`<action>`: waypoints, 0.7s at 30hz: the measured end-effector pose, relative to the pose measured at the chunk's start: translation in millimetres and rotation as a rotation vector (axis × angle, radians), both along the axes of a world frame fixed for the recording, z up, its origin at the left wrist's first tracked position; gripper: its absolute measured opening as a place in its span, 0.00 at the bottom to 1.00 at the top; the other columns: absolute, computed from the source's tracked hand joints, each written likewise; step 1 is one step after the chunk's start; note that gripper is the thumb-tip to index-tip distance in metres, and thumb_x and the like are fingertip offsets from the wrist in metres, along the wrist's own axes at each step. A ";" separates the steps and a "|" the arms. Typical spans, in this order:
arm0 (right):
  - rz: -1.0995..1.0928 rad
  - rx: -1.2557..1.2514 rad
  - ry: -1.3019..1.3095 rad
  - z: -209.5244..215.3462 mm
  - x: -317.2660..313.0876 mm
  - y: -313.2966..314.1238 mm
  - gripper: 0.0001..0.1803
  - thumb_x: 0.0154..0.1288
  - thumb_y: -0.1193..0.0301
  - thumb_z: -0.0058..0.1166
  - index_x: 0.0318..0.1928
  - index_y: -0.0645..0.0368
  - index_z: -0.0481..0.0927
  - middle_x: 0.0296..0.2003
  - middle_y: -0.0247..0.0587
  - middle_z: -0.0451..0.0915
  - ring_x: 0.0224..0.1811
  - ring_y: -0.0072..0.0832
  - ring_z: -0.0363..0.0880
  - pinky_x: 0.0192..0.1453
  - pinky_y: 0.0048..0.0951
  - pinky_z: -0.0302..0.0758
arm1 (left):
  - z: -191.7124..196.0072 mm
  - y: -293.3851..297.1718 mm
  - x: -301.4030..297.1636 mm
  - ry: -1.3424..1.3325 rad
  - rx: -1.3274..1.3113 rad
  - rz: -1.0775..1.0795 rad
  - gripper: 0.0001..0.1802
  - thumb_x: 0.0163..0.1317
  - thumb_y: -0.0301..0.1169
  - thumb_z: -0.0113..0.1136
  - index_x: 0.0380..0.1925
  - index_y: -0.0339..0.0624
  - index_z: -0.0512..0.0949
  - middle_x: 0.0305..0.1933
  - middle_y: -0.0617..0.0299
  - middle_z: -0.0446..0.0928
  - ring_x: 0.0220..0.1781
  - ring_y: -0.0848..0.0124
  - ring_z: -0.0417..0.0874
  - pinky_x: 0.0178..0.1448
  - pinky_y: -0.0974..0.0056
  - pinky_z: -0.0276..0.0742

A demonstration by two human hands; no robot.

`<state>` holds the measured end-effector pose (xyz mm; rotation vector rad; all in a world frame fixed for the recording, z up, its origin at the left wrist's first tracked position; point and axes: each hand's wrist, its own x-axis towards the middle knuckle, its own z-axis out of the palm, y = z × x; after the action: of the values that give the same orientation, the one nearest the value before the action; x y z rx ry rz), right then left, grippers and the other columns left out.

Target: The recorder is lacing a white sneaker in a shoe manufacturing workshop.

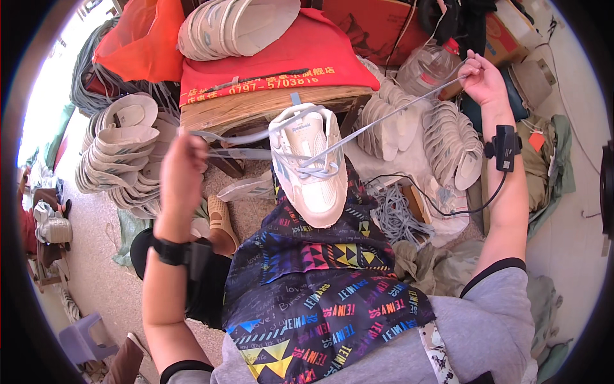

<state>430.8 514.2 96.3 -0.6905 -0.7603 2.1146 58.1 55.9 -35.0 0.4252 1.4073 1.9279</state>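
A white and cream shoe upper (318, 198) rests over my apron-covered lap, its toe toward me. Grey shoelace (320, 171) runs through its lower eyelets and crosses over the front. Far out to the right, my right hand (483, 80) is closed, pinching one lace end, and that strand is stretched taut back to the shoe. My left hand (183, 168), smeared by motion, is raised to the left of the shoe with its fingers curled. Two lace strands reach from the shoe to it. The left fingertips are not sharp.
A wooden bench (275, 105) with a red cloth (275, 70) stands ahead, bearing stacked uppers (236, 29). More uppers are piled on the left (121, 144) and right (451, 144). Grey laces (400, 214) lie heaped right of my lap. A black cable (441, 210) runs to my right wrist.
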 end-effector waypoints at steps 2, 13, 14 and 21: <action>-0.057 0.060 -0.022 6.5 15.6 15.5 0.10 0.76 0.72 0.39 0.45 0.65 0.73 0.19 0.29 0.65 0.19 0.20 0.62 0.29 0.24 0.65 | 13.7 -22.9 -38.2 -0.172 -0.035 0.224 0.13 0.73 0.38 0.47 0.28 0.49 0.75 0.27 0.72 0.73 0.28 0.80 0.69 0.33 0.71 0.61; -0.228 0.000 -0.130 9.5 57.3 46.1 0.11 0.77 0.70 0.38 0.46 0.62 0.73 0.19 0.26 0.63 0.19 0.18 0.60 0.29 0.23 0.65 | 0.2 -53.1 -41.6 -0.208 0.003 -0.089 0.09 0.71 0.34 0.54 0.41 0.41 0.79 0.44 0.57 0.82 0.43 0.70 0.81 0.54 0.63 0.77; -0.228 -0.003 -0.132 8.5 61.5 47.1 0.11 0.78 0.70 0.37 0.46 0.62 0.73 0.19 0.26 0.63 0.19 0.18 0.60 0.29 0.23 0.65 | 4.0 -23.8 -3.6 -0.032 -0.143 -0.115 0.09 0.70 0.35 0.56 0.41 0.42 0.79 0.42 0.60 0.81 0.41 0.72 0.80 0.52 0.65 0.77; -0.160 0.083 -0.200 32.7 29.3 26.9 0.11 0.77 0.70 0.40 0.48 0.63 0.74 0.20 0.26 0.64 0.19 0.17 0.61 0.29 0.21 0.65 | -50.0 46.4 87.5 0.799 -0.339 -0.202 0.13 0.53 0.28 0.71 0.39 0.40 0.80 0.38 0.65 0.71 0.31 0.78 0.71 0.37 0.71 0.72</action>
<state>460.1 541.2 129.1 -0.8968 -0.8659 1.8778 145.6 102.2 -85.0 1.2020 2.0399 1.3507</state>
